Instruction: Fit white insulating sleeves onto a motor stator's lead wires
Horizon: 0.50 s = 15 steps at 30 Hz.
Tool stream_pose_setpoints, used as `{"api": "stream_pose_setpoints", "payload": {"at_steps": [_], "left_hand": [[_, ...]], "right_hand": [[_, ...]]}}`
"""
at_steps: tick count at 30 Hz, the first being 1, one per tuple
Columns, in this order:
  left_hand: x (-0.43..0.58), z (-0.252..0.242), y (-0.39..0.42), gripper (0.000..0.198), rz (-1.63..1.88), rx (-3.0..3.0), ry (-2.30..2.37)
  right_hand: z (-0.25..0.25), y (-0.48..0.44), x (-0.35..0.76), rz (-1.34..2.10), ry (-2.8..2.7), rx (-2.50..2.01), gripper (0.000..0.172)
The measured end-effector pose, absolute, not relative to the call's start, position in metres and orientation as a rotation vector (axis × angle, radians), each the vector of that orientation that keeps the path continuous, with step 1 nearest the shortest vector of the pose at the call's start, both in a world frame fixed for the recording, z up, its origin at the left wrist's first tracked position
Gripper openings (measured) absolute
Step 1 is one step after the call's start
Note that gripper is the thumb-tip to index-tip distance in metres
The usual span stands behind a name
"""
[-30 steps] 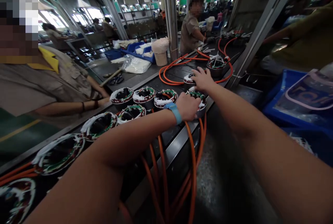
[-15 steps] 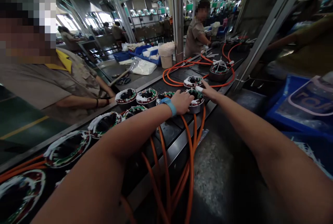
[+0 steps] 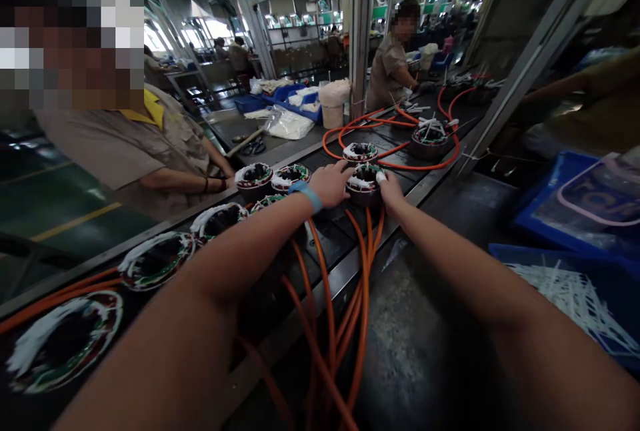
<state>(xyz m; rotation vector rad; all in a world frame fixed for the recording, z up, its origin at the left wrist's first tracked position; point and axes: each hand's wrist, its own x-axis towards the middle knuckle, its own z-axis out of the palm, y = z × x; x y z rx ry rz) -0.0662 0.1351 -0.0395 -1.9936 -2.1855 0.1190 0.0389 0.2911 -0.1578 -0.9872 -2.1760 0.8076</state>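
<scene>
A ring-shaped coil unit (image 3: 364,179) with white, red and green windings stands on the dark bench between my hands. My left hand (image 3: 331,184), below a blue wristband, lies against its left side with fingers curved around the rim. At its right side my right hand (image 3: 391,191) grips the edge, the thumb wrapped in something white. Just behind is another ring unit (image 3: 361,152). Orange cables (image 3: 367,251) run from under the held unit over the bench's front edge. More ring units (image 3: 157,261) line the bench to the left.
Across the bench at left stands a person (image 3: 170,144). Another person (image 3: 393,67) works farther back. A unit with white ties (image 3: 430,139) sits inside orange cable loops. Blue bins (image 3: 620,297) are at right, one with white strips. A metal post (image 3: 359,37) rises behind the bench.
My right hand has moved down from the rear unit to the right side of the nearer one. My left hand has shifted to the left side of that unit. The view has turned slightly left.
</scene>
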Motion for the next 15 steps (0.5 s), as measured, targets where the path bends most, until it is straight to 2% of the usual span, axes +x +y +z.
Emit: {"api": "stream_pose_setpoints", "payload": {"at_steps": [3,7,11,15], "left_hand": [[-0.073,0.001,0.035,0.066,0.014,-2.059,-2.196],[-0.097,0.021,-0.141,0.068,-0.225,-1.51,-2.439],[-0.107,-0.038,-0.281,0.064,-0.458,-1.067,-2.58],[-0.086,-0.11,-0.314,0.09,-0.495,-1.087,-2.69]], "right_hand": [[-0.171,0.25,0.061,0.855,-2.112,-1.034,0.055],[-0.178,0.211,0.054,0.872,-1.948,-1.175,0.063],[-0.176,0.184,0.02,0.848,-1.742,-1.324,0.059],[-0.17,0.163,0.001,0.808,-1.638,-1.377,0.056]]}}
